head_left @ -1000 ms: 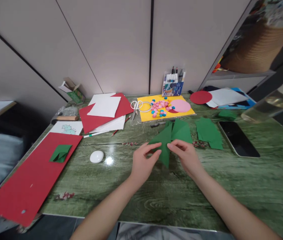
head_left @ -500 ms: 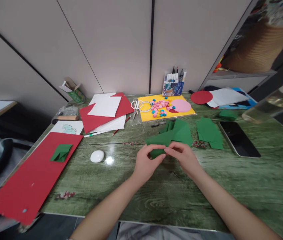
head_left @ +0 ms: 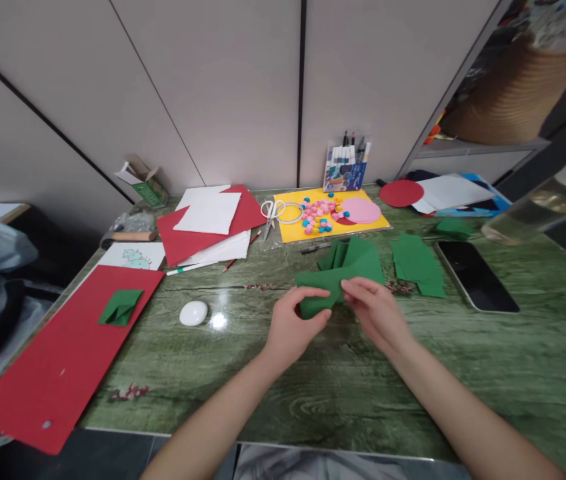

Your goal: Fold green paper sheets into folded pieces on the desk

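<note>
Head view shows both of my hands meeting over the green marbled counter [head_left: 463,373], working one folded green paper piece [head_left: 335,283]. My left hand [head_left: 290,327] grips the near left end of that piece, thumb on top and fingers curled beneath, which anchors the fold against the counter. My right hand [head_left: 375,313] pinches the same piece just to the right of the left hand's grip, fingertips pressed down on the crease; I judge this two-point hold keeps the layers aligned while the fold is set. The piece lies at mid-counter, its far half fanning out toward the yellow sheet [head_left: 293,233]. Just right of it lies a second stack of green paper [head_left: 415,263], apart from my hands, and beyond that a dark phone [head_left: 475,277] lies face up. The yellow sheet carries pink and blue pom-poms [head_left: 319,217], a pink paper disc [head_left: 361,211] and, at its left edge, white-handled scissors [head_left: 273,213]; these sit at the back, within reach but clear of the folding area. A box of markers [head_left: 345,170] stands upright against the wall. To the left, red and white sheets [head_left: 207,223] overlap one another, and a long red sheet [head_left: 63,360] runs along the counter's left edge with a small folded green shape [head_left: 121,307] resting on it. A white oval object [head_left: 193,313] lies between that sheet and my left hand; I cannot tell what it is.
</note>
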A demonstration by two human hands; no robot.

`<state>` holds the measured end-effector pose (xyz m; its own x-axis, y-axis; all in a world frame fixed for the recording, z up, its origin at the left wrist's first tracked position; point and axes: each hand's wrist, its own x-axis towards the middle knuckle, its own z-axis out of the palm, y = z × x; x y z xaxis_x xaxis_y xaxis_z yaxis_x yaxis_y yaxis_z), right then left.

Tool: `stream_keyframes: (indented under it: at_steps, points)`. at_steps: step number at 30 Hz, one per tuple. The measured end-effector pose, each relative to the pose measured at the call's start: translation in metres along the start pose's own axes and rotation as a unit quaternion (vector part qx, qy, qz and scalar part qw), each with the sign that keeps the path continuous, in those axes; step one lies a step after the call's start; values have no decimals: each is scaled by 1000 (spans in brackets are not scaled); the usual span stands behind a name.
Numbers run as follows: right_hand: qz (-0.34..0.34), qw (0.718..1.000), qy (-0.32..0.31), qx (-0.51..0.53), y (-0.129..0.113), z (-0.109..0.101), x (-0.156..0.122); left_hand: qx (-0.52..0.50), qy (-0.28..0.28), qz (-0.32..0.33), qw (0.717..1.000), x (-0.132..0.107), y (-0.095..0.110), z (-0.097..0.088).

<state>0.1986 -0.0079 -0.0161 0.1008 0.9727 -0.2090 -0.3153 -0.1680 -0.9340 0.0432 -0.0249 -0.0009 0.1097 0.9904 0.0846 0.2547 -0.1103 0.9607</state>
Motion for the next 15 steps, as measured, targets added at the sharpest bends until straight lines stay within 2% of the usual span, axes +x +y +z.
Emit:
stream_keyframes:
  at_steps: [6, 15]
  points:
    - [-36, 997, 43, 54, -10, -12, 10, -28, -26, -13, 999, -2, -1, 3]
    - [-74, 991, 85, 65, -10, -15, 14, -31, -33, -22, 999, -1, -7, 4]
